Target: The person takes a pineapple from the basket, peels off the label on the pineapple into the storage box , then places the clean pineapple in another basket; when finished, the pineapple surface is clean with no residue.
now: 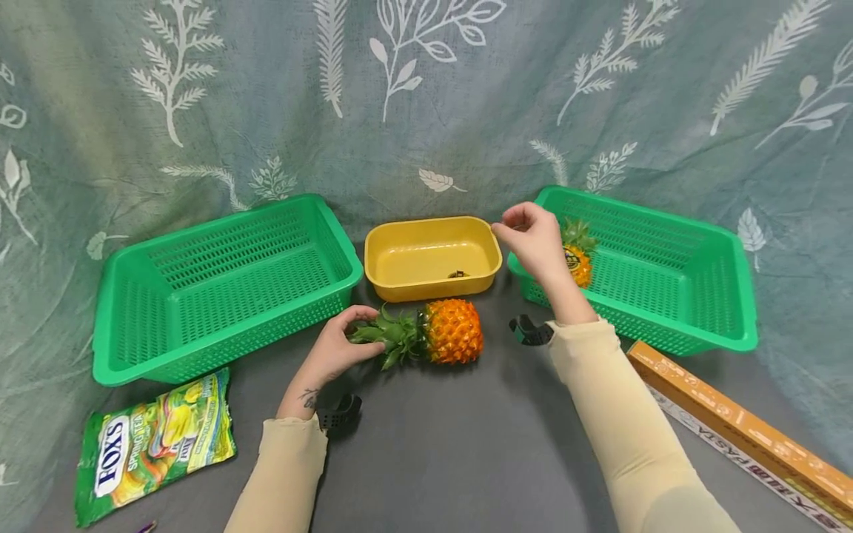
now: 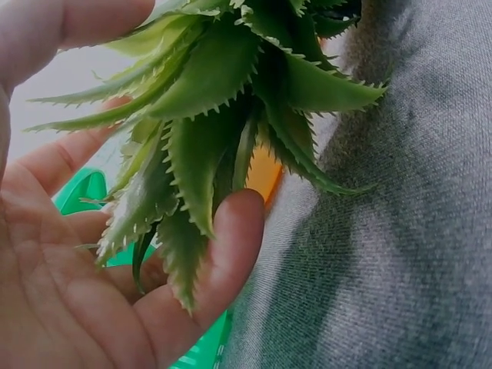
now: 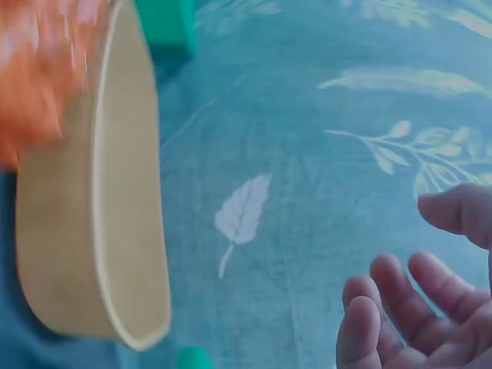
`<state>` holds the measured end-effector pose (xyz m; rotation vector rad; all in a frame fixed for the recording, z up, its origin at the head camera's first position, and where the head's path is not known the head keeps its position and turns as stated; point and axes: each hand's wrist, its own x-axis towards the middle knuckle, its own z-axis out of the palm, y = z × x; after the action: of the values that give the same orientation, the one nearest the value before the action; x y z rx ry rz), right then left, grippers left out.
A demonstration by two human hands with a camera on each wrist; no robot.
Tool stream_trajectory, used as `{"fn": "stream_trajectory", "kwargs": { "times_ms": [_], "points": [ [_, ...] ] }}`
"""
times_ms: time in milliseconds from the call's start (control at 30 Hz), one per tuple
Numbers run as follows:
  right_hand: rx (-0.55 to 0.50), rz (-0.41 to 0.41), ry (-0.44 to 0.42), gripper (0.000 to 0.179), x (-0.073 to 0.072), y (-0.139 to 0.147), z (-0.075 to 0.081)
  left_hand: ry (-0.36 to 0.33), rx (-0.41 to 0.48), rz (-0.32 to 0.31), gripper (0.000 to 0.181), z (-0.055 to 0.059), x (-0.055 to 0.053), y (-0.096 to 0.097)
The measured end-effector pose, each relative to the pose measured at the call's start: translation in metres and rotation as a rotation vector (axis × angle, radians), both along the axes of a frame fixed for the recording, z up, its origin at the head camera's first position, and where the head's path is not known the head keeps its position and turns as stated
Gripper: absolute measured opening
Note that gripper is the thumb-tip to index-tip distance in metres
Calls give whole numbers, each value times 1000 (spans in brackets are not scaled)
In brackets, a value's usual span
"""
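A pineapple lies on its side in front of the yellow tub, its orange body to the right and its spiky green leaves to the left. My left hand holds those leaves, thumb on the near side and fingers on the far side. Up close in the left wrist view, the toothed leaves lie between thumb and fingers. Over the left end of the right green basket, my right hand hangs in the air with loosely bent fingers and nothing in them. Beneath it, partly hidden, a second pineapple sits in that basket.
The yellow tub stands between a left green basket and a right green basket, before a leaf-patterned curtain. A green FOX'S candy bag lies front left. A long orange pasta box lies front right.
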<state>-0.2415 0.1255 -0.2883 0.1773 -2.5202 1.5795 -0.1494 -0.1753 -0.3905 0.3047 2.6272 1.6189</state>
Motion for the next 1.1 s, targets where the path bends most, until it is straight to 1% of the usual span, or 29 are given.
{"fn": "stream_trajectory", "kwargs": {
  "times_ms": [67, 167, 333, 433, 533, 667, 733, 833, 900, 967, 1100],
  "points": [
    [-137, -33, -7, 20, 12, 0, -10, -3, -5, 5, 45, -3, 4, -1],
    [-288, -92, -30, 19, 28, 0, -27, -11, -7, 12, 44, -8, 11, -2],
    [-442, -212, -25, 16, 49, -2, -54, -28, -4, 18, 44, -16, 18, -1],
    [-516, -291, -13, 12, 56, -2, -67, -33, -9, 19, 44, -18, 20, 1],
    [-559, -354, 12, 11, 58, -4, -75, -27, -12, 18, 44, -18, 20, 1],
    [-609, -424, 79, 12, 55, -8, -82, -10, -17, 10, 44, -15, 17, 0],
    [-637, -480, 122, 16, 53, -10, -85, -2, -21, 7, 44, -13, 14, -1],
    [-686, -569, 158, 24, 49, -14, -91, 14, -33, 1, 44, -9, 11, -2],
    [-712, -619, 156, 28, 47, -17, -95, 23, -40, -1, 44, -6, 9, -2],
    [-746, -658, 138, 30, 45, -19, -98, 27, -42, -2, 44, -2, 7, -1],
    [-808, -705, 93, 28, 40, -19, -102, 24, -48, 3, 46, 5, 5, 1]
  ]
}}
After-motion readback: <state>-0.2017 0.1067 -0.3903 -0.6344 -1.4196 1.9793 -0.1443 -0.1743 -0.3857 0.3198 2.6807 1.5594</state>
